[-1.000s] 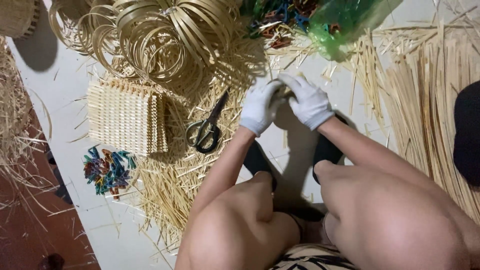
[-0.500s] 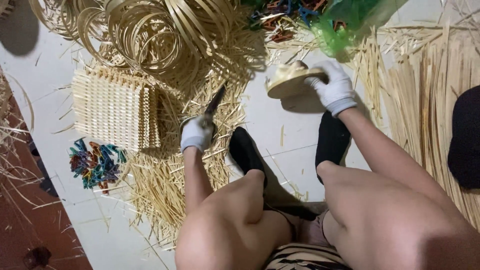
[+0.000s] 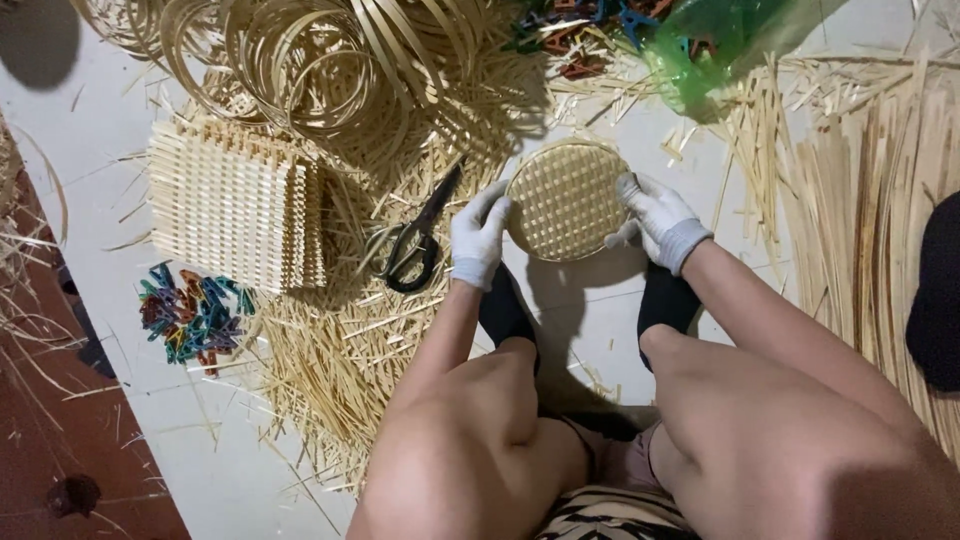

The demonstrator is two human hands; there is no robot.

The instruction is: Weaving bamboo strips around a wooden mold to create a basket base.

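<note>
A small round woven bamboo tray (image 3: 566,200) is held up between both my gloved hands, its woven face toward me. My left hand (image 3: 478,236) grips its left rim and my right hand (image 3: 657,220) grips its right rim. Both hands wear white knit gloves. Black scissors (image 3: 418,238) lie on loose straw just left of my left hand.
A stack of square woven bamboo mats (image 3: 235,203) lies at left, with coloured clips (image 3: 192,312) below it. Coils of bamboo strip (image 3: 320,55) fill the top. A green plastic bag (image 3: 722,45) sits top right. Long bamboo slivers (image 3: 870,210) cover the right floor.
My left hand has left the scissors and moved right to the tray's rim. The tray has turned from edge-on in my right hand to face me, held by both hands.
</note>
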